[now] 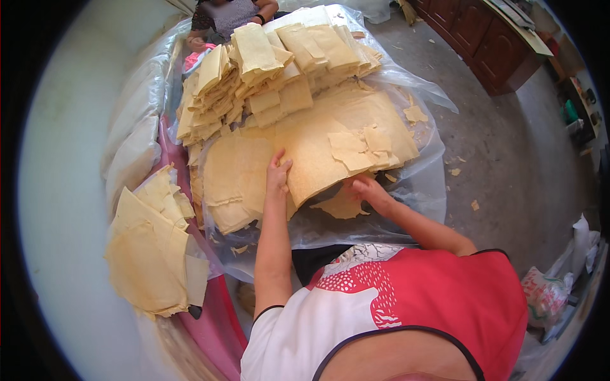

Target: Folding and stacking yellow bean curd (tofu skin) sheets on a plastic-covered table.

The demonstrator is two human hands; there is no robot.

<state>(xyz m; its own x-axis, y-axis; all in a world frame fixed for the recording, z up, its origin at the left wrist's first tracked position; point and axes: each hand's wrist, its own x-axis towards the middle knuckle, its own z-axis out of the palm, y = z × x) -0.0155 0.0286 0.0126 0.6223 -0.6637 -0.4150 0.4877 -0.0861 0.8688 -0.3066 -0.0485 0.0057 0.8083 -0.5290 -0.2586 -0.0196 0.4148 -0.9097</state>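
Note:
A large, thin, pale-yellow sheet (314, 152), perhaps dried bean-curd skin or a flat pancake, lies before me with its near edge arched up. My left hand (278, 175) is upright at the sheet's left side, thumb and fingers apart, the thumb by its edge. Under the raised near edge is my right hand (369, 189), fingers curled; whether they pinch the sheet is hidden. Torn pieces (355, 147) rest on top of the sheet. A loose scrap (340, 205) lies below the right fingers. Left of my left hand are layered sheets (238, 176).
Folded sheets (257, 52) are piled at the far side, where another person (228, 19) sits. More sheets (147, 257) stand at my left, beside pink cloth or plastic (209, 328). Clear plastic film (424, 190) covers the work surface. A brown cabinet (491, 47) stands far right.

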